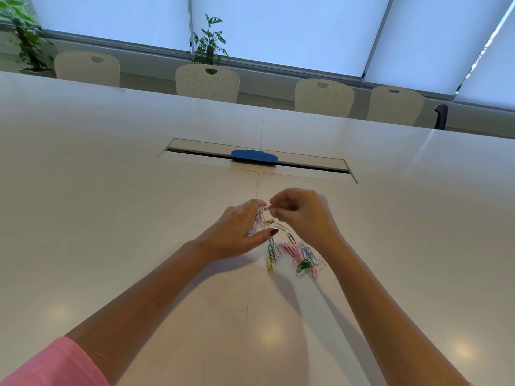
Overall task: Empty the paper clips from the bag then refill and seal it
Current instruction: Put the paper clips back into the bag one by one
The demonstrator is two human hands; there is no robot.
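Left hand: the left hand [237, 232] sits just left of the table's centre seam, fingers curled round the small clear bag [257, 222], thumb stretched toward 3 o'clock across its lower edge; it is closed on the bag.
Right hand: the right hand [302, 215] lies at 3 o'clock of the left one, fingertips pinched together on the bag's top edge, where the two hands nearly meet.
Bag: crumpled and see-through, held just above the table [111, 176]; a gold clip [269, 222] shows at its mouth. How many clips are inside cannot be told.
Paper clips: a loose heap of coloured paper clips [295, 254] lies on the table at 5 o'clock of the bag, under the right wrist; green, pink, blue, yellow and white ones are mixed, some overlapping.
Cable slot: a long cable slot [306, 162] with a blue insert [254, 156] lies at 12 o'clock of the hands, well apart.
Far edge: pale chairs [207, 82] stand along the table's far side at 12 o'clock, with potted plants [210, 41] behind.
Sleeve: a pink sleeve [55, 366] shows at 7 o'clock.
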